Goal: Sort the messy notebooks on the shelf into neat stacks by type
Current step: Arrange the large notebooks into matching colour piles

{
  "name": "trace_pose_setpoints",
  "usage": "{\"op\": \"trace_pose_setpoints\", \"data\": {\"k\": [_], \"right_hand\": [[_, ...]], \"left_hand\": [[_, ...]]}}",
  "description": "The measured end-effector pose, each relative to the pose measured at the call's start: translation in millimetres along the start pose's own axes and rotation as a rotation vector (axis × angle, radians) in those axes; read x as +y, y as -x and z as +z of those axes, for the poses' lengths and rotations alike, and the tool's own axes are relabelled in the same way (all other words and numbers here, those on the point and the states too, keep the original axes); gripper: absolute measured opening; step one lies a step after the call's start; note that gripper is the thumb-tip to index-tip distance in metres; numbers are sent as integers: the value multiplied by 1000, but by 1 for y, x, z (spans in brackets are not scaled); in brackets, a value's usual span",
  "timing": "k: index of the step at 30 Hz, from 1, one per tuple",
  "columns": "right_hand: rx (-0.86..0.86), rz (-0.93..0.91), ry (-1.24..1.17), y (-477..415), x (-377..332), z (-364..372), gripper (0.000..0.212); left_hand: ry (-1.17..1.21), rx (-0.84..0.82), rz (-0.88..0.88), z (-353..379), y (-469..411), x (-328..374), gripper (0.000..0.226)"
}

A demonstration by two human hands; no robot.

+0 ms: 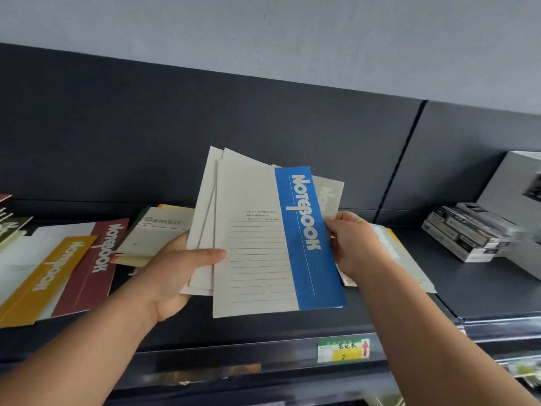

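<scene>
I hold a fanned bunch of thin notebooks above the dark shelf (483, 288). The front one is a blue-banded notebook (304, 238) with a cream lined cover; several cream ones (205, 218) and a grey-banded one (329, 197) show behind it. My left hand (175, 273) grips the bunch at its lower left, thumb on the front cover. My right hand (351, 244) pinches the right edge of the bunch. On the shelf at left lie a yellow-banded notebook (49, 276), a maroon-banded notebook (96, 259) and a "Gambit" notebook (158, 232).
Another yellow-edged notebook (401, 256) lies on the shelf behind my right hand. Boxed goods (468, 232) are stacked at the right, beside a grey box (515, 186). A price label (344, 350) sits on the shelf's front rail. More books lean at the far left (11, 224).
</scene>
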State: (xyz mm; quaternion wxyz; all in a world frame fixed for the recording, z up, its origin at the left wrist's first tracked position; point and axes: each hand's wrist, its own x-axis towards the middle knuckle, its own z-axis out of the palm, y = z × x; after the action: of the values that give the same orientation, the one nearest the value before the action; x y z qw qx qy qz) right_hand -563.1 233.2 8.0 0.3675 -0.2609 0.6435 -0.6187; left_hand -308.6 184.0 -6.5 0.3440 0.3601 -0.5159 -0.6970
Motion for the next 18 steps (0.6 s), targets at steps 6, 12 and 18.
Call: {"op": "trace_pose_setpoints", "data": {"k": [6, 12, 18], "right_hand": [[175, -24, -57, -15, -9, -58, 15], [242, -44, -3, -57, -14, -136, 12], [210, -28, 144, -111, -6, -201, 14]], "left_hand": [[30, 25, 20, 20, -2, 3, 36], [81, 137, 52, 55, -15, 2, 34], [93, 268, 44, 106, -26, -9, 30]]}}
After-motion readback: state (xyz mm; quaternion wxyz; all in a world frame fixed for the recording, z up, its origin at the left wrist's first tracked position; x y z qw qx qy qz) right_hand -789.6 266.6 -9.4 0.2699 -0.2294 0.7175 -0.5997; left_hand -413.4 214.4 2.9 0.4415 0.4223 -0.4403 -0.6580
